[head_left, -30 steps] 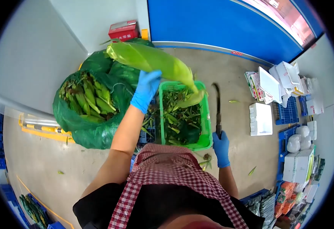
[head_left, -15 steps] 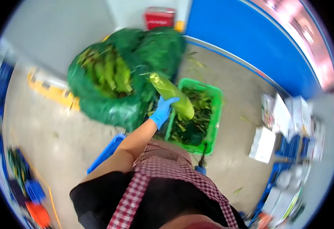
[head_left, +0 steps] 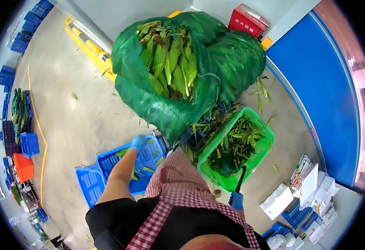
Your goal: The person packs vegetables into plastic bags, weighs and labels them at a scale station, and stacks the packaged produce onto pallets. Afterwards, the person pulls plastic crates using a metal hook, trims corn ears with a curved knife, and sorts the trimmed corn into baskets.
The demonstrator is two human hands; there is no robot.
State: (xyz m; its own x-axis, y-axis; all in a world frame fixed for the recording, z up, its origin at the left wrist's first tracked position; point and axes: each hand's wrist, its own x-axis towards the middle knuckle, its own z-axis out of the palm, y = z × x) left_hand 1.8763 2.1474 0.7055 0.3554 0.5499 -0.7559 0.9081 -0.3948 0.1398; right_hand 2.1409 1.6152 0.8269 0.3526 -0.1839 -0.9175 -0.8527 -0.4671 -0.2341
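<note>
My left hand [head_left: 138,143], in a blue glove, is over the upper part of a blue crate [head_left: 102,163] that has green corn ears and leaves in it. Its fingers are blurred, and whether they hold anything cannot be made out. My right hand [head_left: 237,201], also gloved, is wrapped round the handle of a curved dark blade [head_left: 243,177], beside the lower edge of a green basket [head_left: 267,132]. Husks and leaf scraps [head_left: 243,139] lie in that basket. Ahead stands an open green mesh sack [head_left: 132,89] full of unhusked corn [head_left: 174,58].
Another blue crate [head_left: 89,183] sits at the lower left. A filled mesh sack [head_left: 238,58] and a red box [head_left: 248,21] are by the wall. White foam boxes [head_left: 277,201] stand at right. A yellow barrier [head_left: 88,46] is at upper left.
The view has turned left. My left hand has moved from above the green basket to the blue crate, and the large ear it held is no longer seen in it. My right hand keeps the blade.
</note>
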